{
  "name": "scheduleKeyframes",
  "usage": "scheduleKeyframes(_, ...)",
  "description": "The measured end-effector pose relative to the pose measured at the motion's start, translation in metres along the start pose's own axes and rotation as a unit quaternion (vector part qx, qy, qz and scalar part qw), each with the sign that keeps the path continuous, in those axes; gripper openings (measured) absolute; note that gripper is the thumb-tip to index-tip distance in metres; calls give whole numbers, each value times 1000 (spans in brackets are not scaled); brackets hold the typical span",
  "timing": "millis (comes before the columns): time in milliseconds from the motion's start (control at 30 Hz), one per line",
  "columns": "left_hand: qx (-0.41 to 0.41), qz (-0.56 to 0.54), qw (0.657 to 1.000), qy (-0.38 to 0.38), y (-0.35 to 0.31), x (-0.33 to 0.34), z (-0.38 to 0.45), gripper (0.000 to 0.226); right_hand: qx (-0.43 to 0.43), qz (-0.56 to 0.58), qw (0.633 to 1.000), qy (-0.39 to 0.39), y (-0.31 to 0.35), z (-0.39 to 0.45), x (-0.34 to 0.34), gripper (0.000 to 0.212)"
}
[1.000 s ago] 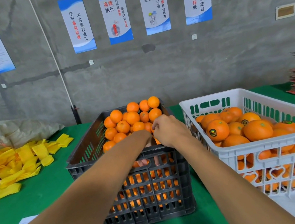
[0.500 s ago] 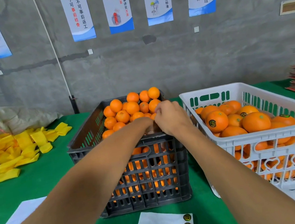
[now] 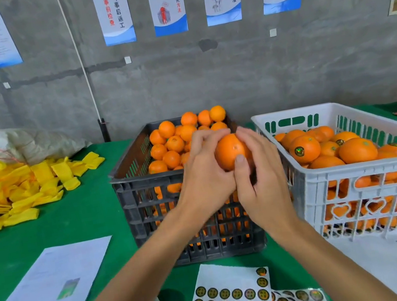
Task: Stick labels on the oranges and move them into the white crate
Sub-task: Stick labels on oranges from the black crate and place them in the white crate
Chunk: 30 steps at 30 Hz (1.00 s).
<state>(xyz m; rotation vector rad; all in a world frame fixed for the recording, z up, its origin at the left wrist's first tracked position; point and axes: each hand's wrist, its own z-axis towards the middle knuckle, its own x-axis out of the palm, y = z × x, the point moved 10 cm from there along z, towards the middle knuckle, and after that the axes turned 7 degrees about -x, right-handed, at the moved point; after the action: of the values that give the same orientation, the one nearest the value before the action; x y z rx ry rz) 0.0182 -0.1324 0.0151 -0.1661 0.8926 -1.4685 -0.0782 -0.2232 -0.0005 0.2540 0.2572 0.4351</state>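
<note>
Left hand [image 3: 206, 183] and right hand [image 3: 261, 179] both grasp round unlabelled orange [image 3: 229, 151] above black plastic crate [image 3: 129, 186]; loosened fingers risk dropping it back.

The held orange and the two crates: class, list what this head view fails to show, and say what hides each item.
- Orange held in the left hand and right hand: its far side and underside are covered by fingers, so whether it carries a label is unclear.
- Black crate: the forearms hide its front right part.
- Sticker sheet: cut off by the bottom edge; the print is too small to read.
- White crate: its right end is cut off.
</note>
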Motion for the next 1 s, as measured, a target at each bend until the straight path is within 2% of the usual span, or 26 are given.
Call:
scheduleKeyframes(100, 15, -77, 997, -23, 3, 4, -52, 65, -44, 15, 999, 14, 14, -37, -14, 43)
scheduleKeyframes(167, -13, -143, 990, -7, 16, 18, -82, 63, -40, 20, 997, 59, 12, -63, -17, 44)
scheduleKeyframes(300, -181, -159, 970, 40, 74, 58, -141, 54, 152, 55, 972, 170, -38, -124, -13, 34)
scheduleKeyframes(367, -307, -199, 930, 39, 109, 73, -174, 51, 193, 33, 952, 236, -61, -155, -7, 28)
scheduleKeyframes(433, -398, -246, 883, 28, 134, 85, -203, 55, 188, -36, 920, 342, -78, -186, 4, 26)
scheduleKeyframes(500, -443, -279, 852, 24, 149, 94, -219, 57, 179, -107, 870, 447, -92, -216, 15, 50)
scheduleKeyframes(567, -444, -302, 843, 31, 154, 100, -223, 50, 178, -122, 838, 501, -99, -233, 20, 79)
scheduleKeyframes(667, -429, -308, 849, 35, 157, 102, -224, 43, 169, -120, 825, 525, -98, -240, 25, 101)
scheduleKeyframes(733, -425, -310, 850, 31, 159, 102, -223, 43, 163, -123, 832, 516, -97, -238, 25, 101)
scheduleKeyframes(833, -423, -324, 846, 26, 161, 103, -223, 44, 170, -89, 851, 489, -95, -237, 27, 84)
scheduleKeyframes(1000, -422, -342, 839, 26, 163, 105, -222, 47, 186, -39, 880, 436, -96, -232, 28, 37)
